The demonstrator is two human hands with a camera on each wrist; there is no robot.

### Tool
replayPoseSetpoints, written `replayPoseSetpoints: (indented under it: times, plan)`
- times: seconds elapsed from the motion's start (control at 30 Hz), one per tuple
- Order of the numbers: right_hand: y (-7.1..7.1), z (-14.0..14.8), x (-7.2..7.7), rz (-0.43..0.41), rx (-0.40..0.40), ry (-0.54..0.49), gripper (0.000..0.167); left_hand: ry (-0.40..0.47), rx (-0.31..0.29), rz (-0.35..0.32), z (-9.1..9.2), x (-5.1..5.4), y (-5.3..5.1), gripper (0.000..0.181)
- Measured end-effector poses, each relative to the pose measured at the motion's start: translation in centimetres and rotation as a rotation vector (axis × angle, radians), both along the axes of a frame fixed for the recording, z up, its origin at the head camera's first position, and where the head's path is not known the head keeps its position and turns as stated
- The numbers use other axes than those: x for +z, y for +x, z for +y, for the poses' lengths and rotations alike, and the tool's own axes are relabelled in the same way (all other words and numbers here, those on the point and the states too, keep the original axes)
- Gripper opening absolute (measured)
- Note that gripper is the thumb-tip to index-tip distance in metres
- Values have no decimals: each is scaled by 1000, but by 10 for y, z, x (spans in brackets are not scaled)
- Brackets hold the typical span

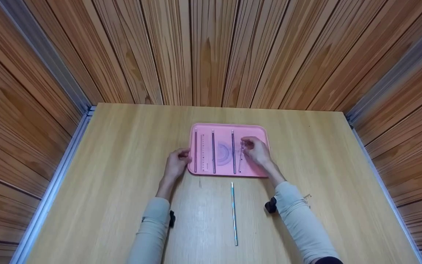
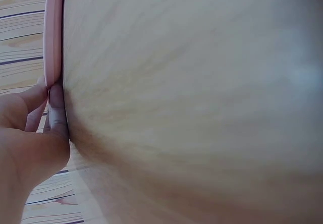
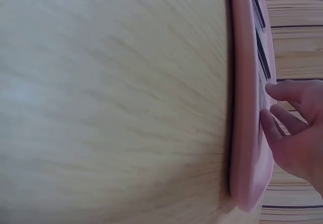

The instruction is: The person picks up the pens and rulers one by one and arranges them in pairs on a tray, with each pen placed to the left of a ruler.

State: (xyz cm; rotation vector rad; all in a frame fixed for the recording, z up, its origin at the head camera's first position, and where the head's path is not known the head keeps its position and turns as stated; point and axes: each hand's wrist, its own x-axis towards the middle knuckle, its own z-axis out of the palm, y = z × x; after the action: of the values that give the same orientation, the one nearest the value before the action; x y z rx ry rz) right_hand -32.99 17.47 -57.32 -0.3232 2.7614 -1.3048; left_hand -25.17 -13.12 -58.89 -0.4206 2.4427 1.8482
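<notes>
A pink tray (image 1: 229,174) lies on the table. My left hand (image 1: 176,163) grips its left rim, thumb and fingers pinching the edge in the left wrist view. On the tray are three dark pencils, among them the left pencil (image 1: 195,150), with a clear ruler (image 1: 205,152) and a clear protractor (image 1: 224,154) between them. Over the right part of the tray, my right hand (image 1: 256,150) touches a clear drawing tool (image 1: 240,165), partly hidden by it and too faint to name. In the right wrist view its fingertips (image 3: 267,115) stand apart on the tray's surface.
A shiny silver-blue pencil-like stick (image 1: 234,214) lies on the table (image 1: 104,205) in front of the tray, between the forearms. Wood-patterned panels (image 1: 211,55) stand behind and at both sides. A small clear piece (image 1: 307,197) shows beside the right sleeve.
</notes>
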Motion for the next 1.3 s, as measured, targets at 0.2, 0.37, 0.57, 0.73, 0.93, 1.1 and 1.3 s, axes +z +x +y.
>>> replayPoseSetpoints:
  times: [0.2,0.37,0.57,0.73,0.93,1.1,1.3]
  plan:
    - [6,-3,1,8,67,82,39,4,-1,-1,0,1,0,36]
    - [9,-2,0,22,86,122,37,4,-1,-17,0,0,0,36]
    - [13,-1,1,64,58,75,30,2,-10,-24,1,1,-1,37]
    - [22,-3,7,68,48,61,27,7,-9,-21,1,0,0,36]
    - [36,-8,9,102,64,36,21,7,-5,8,1,-1,2,36]
    - [53,-10,8,140,88,79,19,-9,9,11,2,-2,0,36]
    - [77,-10,10,99,140,114,17,-8,2,7,1,-3,-1,36]
